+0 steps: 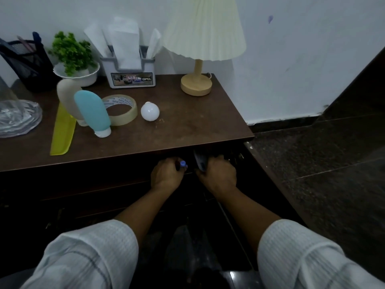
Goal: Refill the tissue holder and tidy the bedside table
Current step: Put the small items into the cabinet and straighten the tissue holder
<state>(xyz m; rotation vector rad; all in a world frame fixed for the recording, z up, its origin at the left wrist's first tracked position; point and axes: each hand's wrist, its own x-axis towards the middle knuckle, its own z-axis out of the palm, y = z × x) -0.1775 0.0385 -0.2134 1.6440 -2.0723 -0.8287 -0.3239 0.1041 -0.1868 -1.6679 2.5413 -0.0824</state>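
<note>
The grey tissue holder (132, 73) stands at the back of the brown bedside table (187, 124), with white tissues (123, 41) sticking up out of it. Both my hands reach into the dark open drawer (233, 157) below the table's front edge. My left hand (166, 174) grips a small dark item with a blue cap (183, 163). My right hand (217, 174) holds a dark grey object (199, 161); what it is stays hidden in shadow. On the tabletop lie a blue squeeze bottle (93, 111), a beige bottle (67, 94), a tape roll (121, 109), a white bulb (150, 111) and a yellow comb (62, 132).
A lamp with a pleated cream shade (203, 28) and wooden base (196, 84) stands at the back right. A potted plant (73, 57), a black mesh organiser (25, 59) and clear crumpled plastic (16, 115) occupy the left. Dark stone floor (323, 159) lies to the right.
</note>
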